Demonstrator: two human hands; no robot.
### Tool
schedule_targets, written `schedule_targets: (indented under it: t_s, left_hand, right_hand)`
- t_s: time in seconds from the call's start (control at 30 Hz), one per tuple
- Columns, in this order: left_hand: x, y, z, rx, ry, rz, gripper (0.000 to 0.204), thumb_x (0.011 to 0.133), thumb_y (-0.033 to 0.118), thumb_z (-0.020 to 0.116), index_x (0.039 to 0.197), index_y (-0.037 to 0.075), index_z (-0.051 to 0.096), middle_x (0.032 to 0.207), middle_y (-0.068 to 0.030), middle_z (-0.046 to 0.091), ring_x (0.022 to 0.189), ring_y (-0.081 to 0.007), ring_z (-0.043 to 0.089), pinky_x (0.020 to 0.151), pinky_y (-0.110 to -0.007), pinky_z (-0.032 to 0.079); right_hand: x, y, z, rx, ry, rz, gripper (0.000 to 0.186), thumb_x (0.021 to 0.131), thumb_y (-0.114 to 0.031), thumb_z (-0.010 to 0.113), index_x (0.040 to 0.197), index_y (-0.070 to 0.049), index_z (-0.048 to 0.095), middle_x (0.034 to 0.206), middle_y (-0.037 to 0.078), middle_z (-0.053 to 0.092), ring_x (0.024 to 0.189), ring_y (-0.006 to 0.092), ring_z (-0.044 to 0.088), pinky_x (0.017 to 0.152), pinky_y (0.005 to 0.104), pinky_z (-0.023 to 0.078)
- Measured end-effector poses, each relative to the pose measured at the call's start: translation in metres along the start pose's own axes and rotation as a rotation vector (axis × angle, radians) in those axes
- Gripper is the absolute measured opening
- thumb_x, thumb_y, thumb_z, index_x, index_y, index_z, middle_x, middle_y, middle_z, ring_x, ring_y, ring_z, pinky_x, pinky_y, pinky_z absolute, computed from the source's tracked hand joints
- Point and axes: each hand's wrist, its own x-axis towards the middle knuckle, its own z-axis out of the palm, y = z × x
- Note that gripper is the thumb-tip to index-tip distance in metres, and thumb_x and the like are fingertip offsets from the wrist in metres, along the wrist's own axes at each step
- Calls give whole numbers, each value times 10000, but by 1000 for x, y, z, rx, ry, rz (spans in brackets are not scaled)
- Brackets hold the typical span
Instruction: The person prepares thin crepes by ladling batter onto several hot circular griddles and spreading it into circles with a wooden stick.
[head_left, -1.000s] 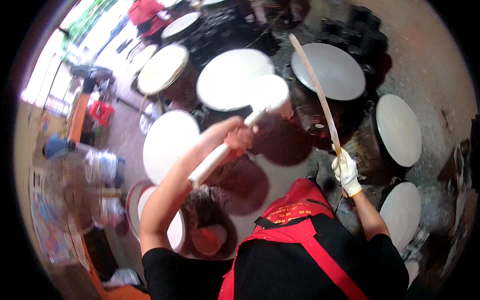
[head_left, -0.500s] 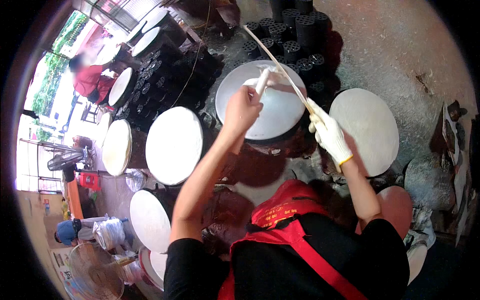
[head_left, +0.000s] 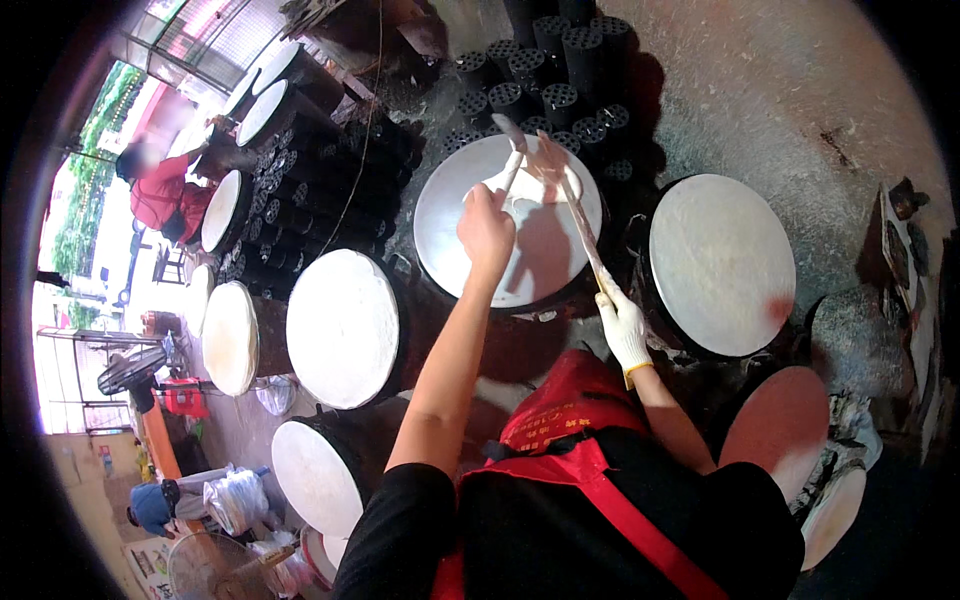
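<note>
In front of me is a round pale griddle [head_left: 455,235] with a soft white mass [head_left: 530,190] near its middle. My left hand [head_left: 487,235], bare, is closed around a short pale tool [head_left: 514,160] with a greyish end; its exact kind is unclear. The tool points up and away, over the far part of the griddle. My right hand [head_left: 623,330], in a white knit glove, grips a long thin wooden stick [head_left: 586,230]. The far end of the stick is blurred and lies over the white mass, beside the left hand's tool.
Another round griddle [head_left: 720,265] stands to the right, with a reddish-lit disc [head_left: 775,430] nearer. White round tops [head_left: 342,330] fill the left. Black honeycomb coal briquettes [head_left: 583,60] are stacked behind. Two people are farther left, one in red [head_left: 165,200]. A fan [head_left: 205,570] stands lower left.
The wooden stick's far end has come down and right onto the white mass. My gloved right hand has moved nearer and left. My left hand is lower, its tool still raised.
</note>
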Motion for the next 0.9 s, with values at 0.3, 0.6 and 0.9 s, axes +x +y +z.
schedule_targets:
  t_s: [0.3, 0.6, 0.9]
  left_hand:
    - [49, 1, -55, 163, 311, 368, 88, 772, 27, 558, 782, 67, 480, 772, -111, 534, 699, -343, 561, 566, -429, 429]
    - [55, -22, -72, -167, -159, -121, 224, 687, 171, 703, 828, 9, 640, 724, -155, 648, 687, -288, 642, 643, -375, 489]
    - [8, -38, -82, -1504, -585, -592, 334, 985, 224, 404, 1064, -89, 491, 738, -44, 505, 590, -115, 481, 497, -225, 402]
  right_hand:
    - [31, -41, 30, -122, -21, 318, 444, 923, -229, 468, 1358, -144, 431, 1282, 162, 519, 1142, 336, 528, 955, 360, 401]
    - [4, -30, 25, -274, 100, -56, 454, 892, -251, 524, 1341, -274, 461, 780, 186, 594, 692, 369, 585, 641, 458, 460]
    - [32, -15, 56, -162, 159, 28, 423, 919, -329, 454, 1305, -163, 495, 948, 234, 643, 875, 428, 600, 789, 466, 458]
